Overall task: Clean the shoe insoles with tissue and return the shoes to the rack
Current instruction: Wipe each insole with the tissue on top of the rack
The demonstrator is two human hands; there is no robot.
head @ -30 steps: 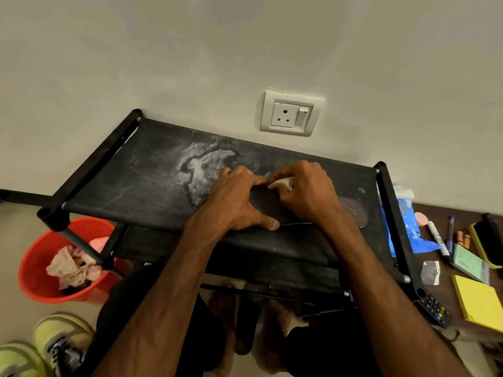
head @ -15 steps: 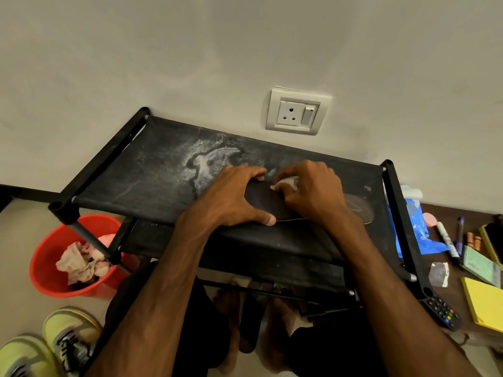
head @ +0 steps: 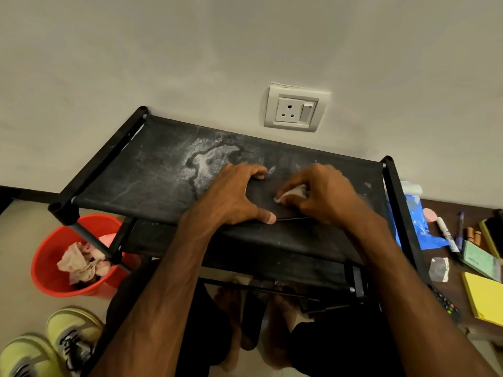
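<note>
Currently, one dark insole (head: 261, 199) lies flat on the top fabric shelf of the black rack (head: 141, 172), towards its near right part. Pale dusty stains mark the shelf cloth to the left of it.

Left hand (head: 233, 197): the grip spans the insole's width, with fingers curled over the far edge and the thumb tip pressed on the near edge. It pins that end down against the shelf.

Right hand (head: 325, 195): the grip is closed, with fingertips bunched around a small white wad of tissue (head: 292, 192). The tissue touches the insole's upper surface just beside the left hand. The rest of the insole runs under this hand and cannot be seen.

Surroundings:
- A red bucket (head: 45, 270) stands on the floor below the rack's left corner, with crumpled used tissues (head: 81, 263) inside.
- A pair of yellow-green sneakers (head: 71, 333) sits on the floor at lower left, well apart from the rack shelf.
- A white wall socket (head: 295, 110) sits on the wall above the rack.
- A brown desk (head: 435, 210) stands to the right of the rack. It carries a blue plastic bag (head: 420, 229), a white marker (head: 446, 235) and a yellow notepad (head: 484, 297).

Bare feet are visible through the rack's lower tier, partly hidden by the frame.
</note>
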